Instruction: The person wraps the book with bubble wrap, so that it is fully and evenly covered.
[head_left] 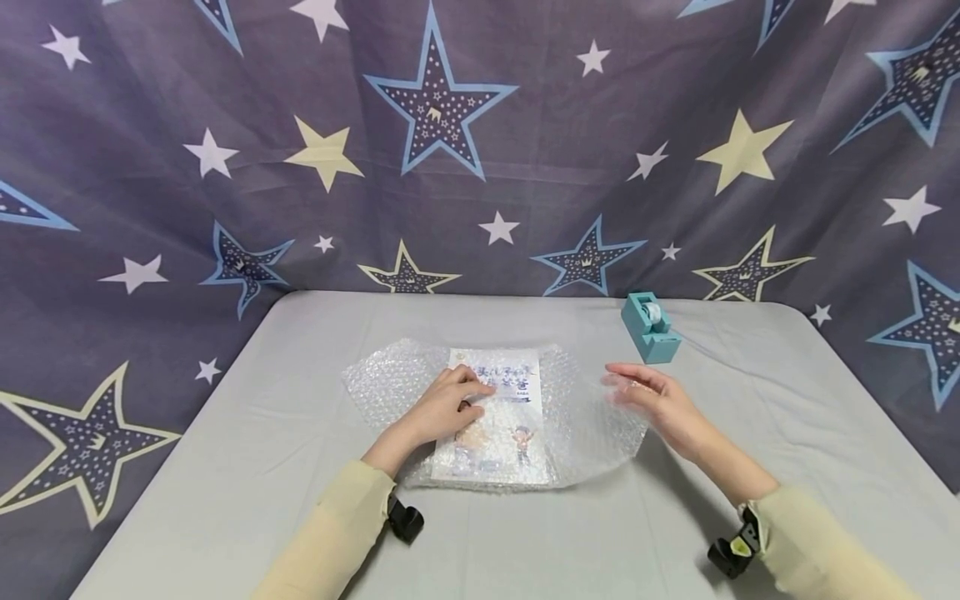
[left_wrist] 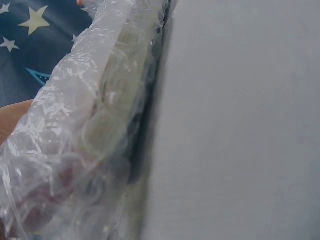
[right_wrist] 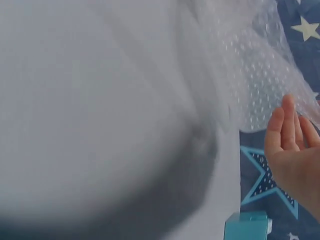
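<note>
A book with a pale illustrated cover (head_left: 498, 454) lies on the table inside clear bubble wrap (head_left: 393, 379), whose loose flaps spread out to both sides. My left hand (head_left: 441, 407) rests on the cover's left part, fingers and thumb pointing right. In the left wrist view the wrapped book's page edge (left_wrist: 120, 85) shows blurred through the plastic. My right hand (head_left: 671, 412) is at the raised right flap, its fingers fairly straight against the plastic. The right wrist view shows those fingers (right_wrist: 288, 122) beside the lifted bubble wrap (right_wrist: 255, 75); the thumb is hidden there.
A teal tape dispenser (head_left: 651, 329) with a roll in it stands beyond my right hand, near the table's back edge. Pale grey cloth covers the table (head_left: 300, 367). Behind it hangs a dark star-patterned curtain (head_left: 525, 192).
</note>
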